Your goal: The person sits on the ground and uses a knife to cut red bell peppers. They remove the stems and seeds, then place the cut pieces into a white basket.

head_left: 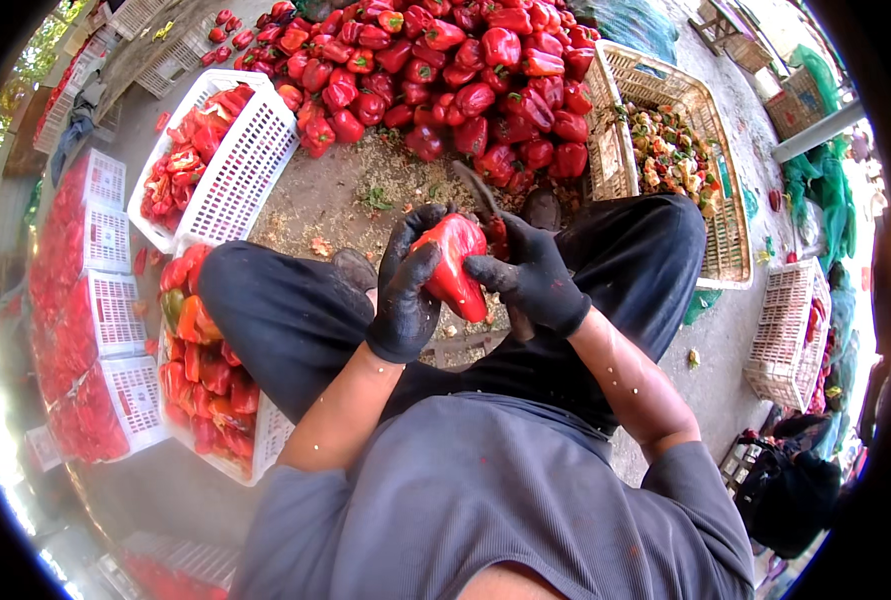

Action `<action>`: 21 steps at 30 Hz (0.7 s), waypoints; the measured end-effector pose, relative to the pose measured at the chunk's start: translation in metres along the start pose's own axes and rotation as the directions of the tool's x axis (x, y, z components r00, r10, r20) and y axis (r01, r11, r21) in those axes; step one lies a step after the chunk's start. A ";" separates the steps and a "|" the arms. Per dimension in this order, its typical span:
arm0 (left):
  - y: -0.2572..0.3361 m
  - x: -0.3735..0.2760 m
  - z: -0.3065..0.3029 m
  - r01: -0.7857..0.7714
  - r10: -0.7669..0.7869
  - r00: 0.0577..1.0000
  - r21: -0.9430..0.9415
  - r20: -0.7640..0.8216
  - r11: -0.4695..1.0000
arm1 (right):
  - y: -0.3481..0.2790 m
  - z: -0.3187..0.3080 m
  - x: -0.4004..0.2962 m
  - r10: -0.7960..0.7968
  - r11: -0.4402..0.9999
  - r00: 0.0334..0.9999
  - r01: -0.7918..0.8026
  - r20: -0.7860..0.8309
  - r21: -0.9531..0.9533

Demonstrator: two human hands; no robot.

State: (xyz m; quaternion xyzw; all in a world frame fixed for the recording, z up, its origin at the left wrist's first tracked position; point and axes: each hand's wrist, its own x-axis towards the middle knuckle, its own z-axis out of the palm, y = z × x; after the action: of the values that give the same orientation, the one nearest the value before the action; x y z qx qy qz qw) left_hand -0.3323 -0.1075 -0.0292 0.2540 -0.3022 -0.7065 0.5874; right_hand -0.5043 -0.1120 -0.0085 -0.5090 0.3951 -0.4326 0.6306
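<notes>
Both hands wear dark gloves and meet over my lap. My left hand (408, 289) grips a red bell pepper (453, 266) from its left side. Against the pepper's right side rests the thumb of my right hand (531, 274), whose fingers are closed on a knife (477, 191). The blade points up and away, above the pepper; part of the handle is hidden by the fingers. Beyond my feet lies a large heap of whole red bell peppers (423, 75) on the floor.
Left, a white plastic crate (239, 169) of opened peppers stands near another pepper crate (273, 442). Stacked crates (115, 292) of red peppers line the far left. Right, a dirty crate (730, 247) holds pepper cores and scraps. A beige crate (787, 337) stands farther right.
</notes>
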 end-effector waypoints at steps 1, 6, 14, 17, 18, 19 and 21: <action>-0.001 0.000 0.001 0.018 -0.016 0.998 -0.034 0.059 0.999 | 0.001 0.001 0.001 0.007 0.999 0.999 -0.009 0.038 0.039; -0.008 -0.010 0.015 -0.023 0.174 0.969 0.637 -0.175 0.770 | 0.007 0.006 -0.001 -0.102 0.980 0.990 0.083 -0.098 -0.183; 0.003 -0.029 -0.004 -0.034 0.071 0.997 0.650 -0.031 0.759 | 0.015 0.004 -0.003 -0.020 0.996 0.999 0.017 -0.036 -0.088; 0.012 -0.027 -0.017 0.138 -0.146 0.989 0.322 0.002 0.937 | 0.015 -0.006 0.000 0.073 0.995 0.997 -0.074 -0.026 -0.061; 0.013 -0.026 -0.020 0.196 -0.208 0.978 0.218 0.034 0.956 | 0.015 -0.009 0.000 0.136 0.990 0.991 -0.136 0.001 -0.046; 0.015 -0.026 -0.022 0.243 -0.250 0.966 0.105 0.061 0.964 | 0.015 -0.012 0.001 0.141 0.990 0.990 -0.140 0.033 -0.028; 0.015 -0.027 -0.025 0.290 -0.291 0.956 0.023 0.045 0.957 | 0.017 -0.016 0.002 0.172 0.985 0.983 -0.172 0.059 -0.010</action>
State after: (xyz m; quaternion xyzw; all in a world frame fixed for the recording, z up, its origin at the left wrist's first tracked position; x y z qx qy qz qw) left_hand -0.2991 -0.0864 -0.0357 0.2835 -0.2811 -0.7885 0.4677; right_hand -0.5162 -0.1168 -0.0285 -0.4870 0.4197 -0.3602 0.6759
